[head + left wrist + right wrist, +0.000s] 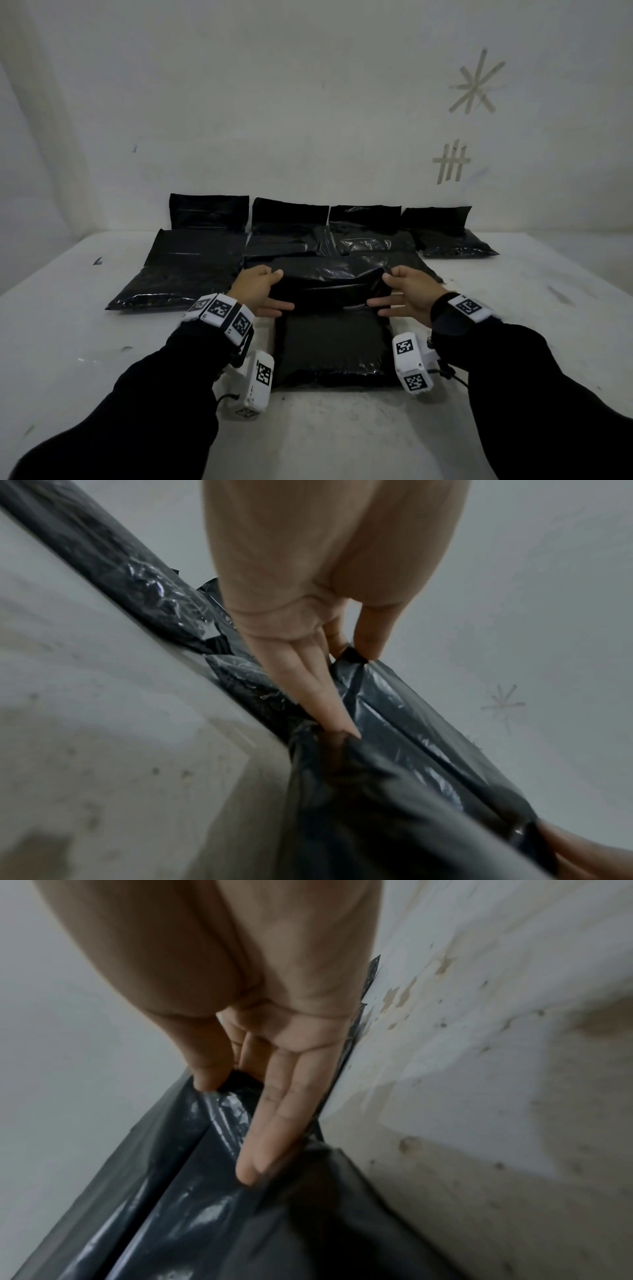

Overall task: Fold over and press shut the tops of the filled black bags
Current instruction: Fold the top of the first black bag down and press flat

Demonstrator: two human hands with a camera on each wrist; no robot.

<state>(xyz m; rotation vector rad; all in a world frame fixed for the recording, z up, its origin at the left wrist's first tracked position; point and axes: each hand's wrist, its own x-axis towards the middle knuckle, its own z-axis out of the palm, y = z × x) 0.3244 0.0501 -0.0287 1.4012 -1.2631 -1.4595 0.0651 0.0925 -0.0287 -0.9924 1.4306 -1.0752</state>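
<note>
Now thumb and forefinger of the left hand point(261, 291) and right hand point(409, 291) each pinch a corner of the glossy black plastic bag's folded top flap point(330, 286), other fingers straight, on the scuffed white table point(513, 325) before more black bags point(191, 263).

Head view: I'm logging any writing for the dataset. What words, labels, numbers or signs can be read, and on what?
No readable words or numbers.
Wrist bands: black-and-white square code markers, no text.
Wall: tape strips forming an asterisk and a crossed tally.
Black bags: no labels visible.
</note>
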